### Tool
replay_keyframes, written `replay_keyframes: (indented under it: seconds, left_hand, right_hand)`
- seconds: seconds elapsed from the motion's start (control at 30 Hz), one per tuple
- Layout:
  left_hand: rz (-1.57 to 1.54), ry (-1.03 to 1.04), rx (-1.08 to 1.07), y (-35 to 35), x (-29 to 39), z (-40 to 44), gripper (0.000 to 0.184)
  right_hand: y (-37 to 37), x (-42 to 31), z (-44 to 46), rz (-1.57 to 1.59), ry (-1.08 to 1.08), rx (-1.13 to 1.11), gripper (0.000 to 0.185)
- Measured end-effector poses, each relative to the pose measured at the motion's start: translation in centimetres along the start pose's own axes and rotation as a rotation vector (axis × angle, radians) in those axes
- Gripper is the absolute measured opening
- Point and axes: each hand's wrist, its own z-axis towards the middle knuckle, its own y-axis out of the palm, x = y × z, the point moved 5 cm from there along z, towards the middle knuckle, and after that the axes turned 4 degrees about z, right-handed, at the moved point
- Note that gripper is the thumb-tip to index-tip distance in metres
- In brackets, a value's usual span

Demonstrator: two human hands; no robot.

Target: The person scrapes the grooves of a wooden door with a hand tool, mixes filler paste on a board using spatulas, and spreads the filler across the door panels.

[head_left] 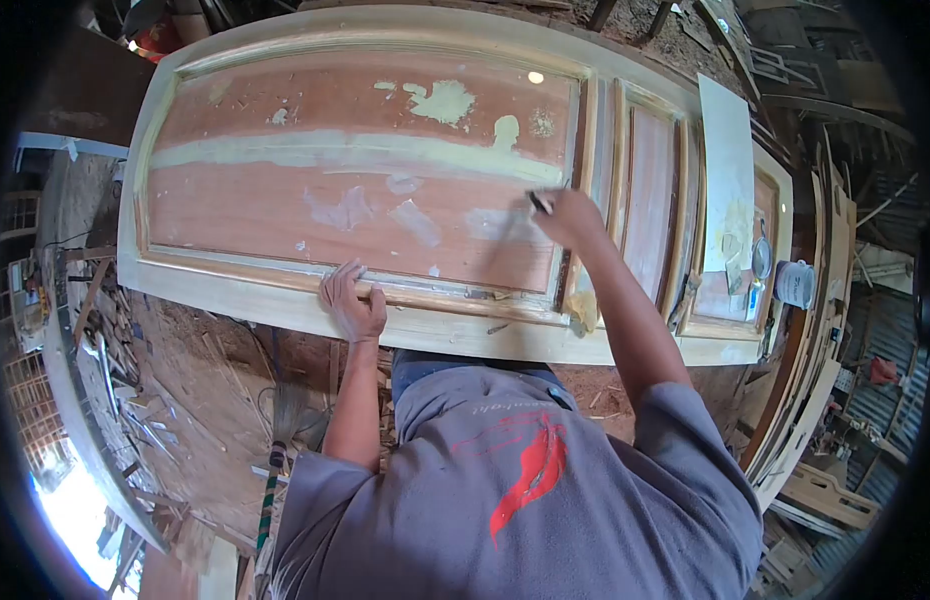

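Note:
A wooden panel door [385, 205] lies flat in front of me, with pale putty in a long streak and several patches across its large panel. My left hand [355, 302] rests on the gold-brown moulding along the near edge, fingers laid over it and thumb apart. Over the right end of that panel, my right hand [573, 220] is closed around a small dark tool [538, 203]. Its kind is mostly hidden by the fingers. A crumpled yellowish piece [583, 311] sits on the frame below my right forearm.
A white board [725, 150] lies across the door's right part. Near it are a round metal lid-like item [761, 256], a plastic tub [794, 282] and a brush-like tool [687, 297]. A green-striped broom handle [269, 505] stands at lower left. Wood scraps litter the floor [200, 370].

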Motion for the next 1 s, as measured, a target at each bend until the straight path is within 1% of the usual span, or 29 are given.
replay_keyframes:
  seconds: [0.1,0.13,0.2,0.23,0.33,0.43,0.47,0.53,0.57,0.6,0.7,0.77,0.8,0.87,0.9,0.93,1.0]
  left_hand:
    - [0.011,-0.006,-0.003,-0.2,0.0,0.0,0.037]
    - [0.013,-0.016,-0.004,-0.1,0.0,0.1,0.037]
    - [-0.001,-0.015,0.008,-0.3,0.2,-0.3,0.037]
    - [-0.009,-0.004,0.022,-0.3,0.1,0.1,0.037]
    - [-0.033,-0.02,0.012,-0.3,-0.2,0.2,0.037]
    - [-0.017,-0.01,0.022,-0.7,0.2,0.3,0.037]
    - [-0.018,-0.017,0.017,-0.7,0.2,0.3,0.036]
    - [-0.023,-0.035,0.017,-0.5,-0.1,0.3,0.036]
    - [-0.024,-0.04,0.006,-0.7,-0.1,-0.4,0.037]
    - [-0.029,-0.042,0.004,-0.6,0.0,-0.7,0.037]
    - [-0.037,-0.017,0.031,-0.7,-0.6,0.5,0.037]
    - [-0.047,-0.044,0.044,-0.2,-0.6,-0.1,0.037]
    - [-0.051,-0.05,0.032,-0.5,-0.4,0.2,0.037]
    - [-0.023,-0.037,0.047,-0.9,0.1,0.4,0.037]
    - [-0.036,-0.041,0.053,-0.7,0.0,0.7,0.037]
    - [-0.05,-0.042,0.045,-0.8,-0.1,0.4,0.037]
    - [-0.064,-0.043,0.056,-0.6,-0.2,0.8,0.036]
  right_hand:
    - [2.4,1.0,2.3,-0.104,0.037,-0.011,0.055]
    - [2.2,0.0,0.0,-0.174,-0.052,-0.193,0.052]
    - [5.0,2.3,-2.9,-0.302,-0.108,-0.356,0.053]
    - [5.3,2.5,-3.3,-0.364,-0.136,-0.425,0.053]
    - [2.1,1.6,-1.9,-0.197,-0.129,-0.371,0.055]
    - [-1.4,0.5,0.6,0.05,0.098,-0.136,0.052]
    - [0.5,1.9,1.4,0.051,0.066,-0.137,0.047]
    - [1.7,2.5,0.5,-0.011,-0.025,-0.105,0.046]
    - [2.3,2.9,-0.6,-0.039,-0.06,-0.097,0.045]
    - [1.0,0.3,-1.2,-0.243,-0.013,-0.371,0.045]
    - [1.1,0.1,0.4,-0.221,-0.114,-0.441,0.053]
    - [-1.2,-0.3,2.8,-0.016,-0.002,-0.311,0.049]
    - [-1.3,-0.2,2.5,0.104,0.073,-0.256,0.047]
    - [1.9,2.3,1.6,0.042,0.084,-0.253,0.044]
    - [2.4,2.9,1.5,-0.004,0.075,-0.243,0.043]
    - [1.3,1.1,-1.0,-0.012,0.101,-0.313,0.042]
    - [5.8,3.8,-2.0,-0.413,-0.118,-0.489,0.04]
